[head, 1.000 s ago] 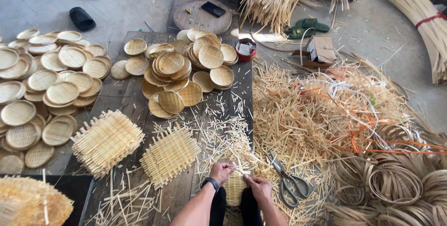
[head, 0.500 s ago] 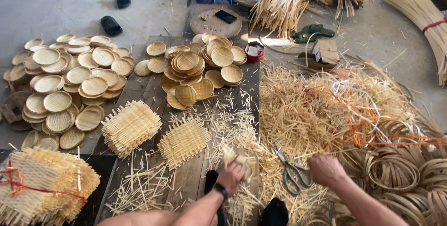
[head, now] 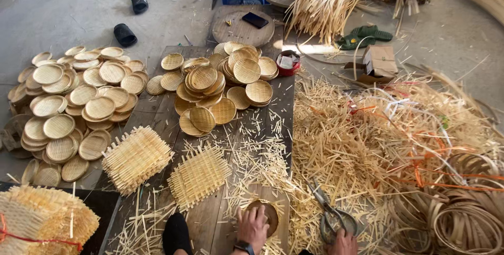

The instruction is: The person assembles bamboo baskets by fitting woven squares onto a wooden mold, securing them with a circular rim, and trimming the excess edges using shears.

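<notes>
Head view only: left hand lies flat, fingers spread, pressing on a small round wooden mould that sits on the near edge of the plank bench. Right hand is at the bottom edge, on the handles of the big shears; can't tell if it's gripping them or just resting on them, mostly out of frame. Shears lie on loose bamboo offcuts, blades pointing up-left toward the mould. Two stacks of square woven mats and sit left of the mould, well apart from the hands. Finished round trays are piled mid-bench, and a second, bigger pile on the floor to the left. Coiled bamboo rims lower right, a black shoe just beside the left hand. Risks, my read: mould sits on scattered splinters, so it could skid or tilt under the palm. Shears rest on loose scrap, so a poor hold on the handles could let the blades swing toward the left hand. Sharp strip ends everywhere, so bare palms could pick up splinters. Offcuts under the foot look slippery too.
</notes>
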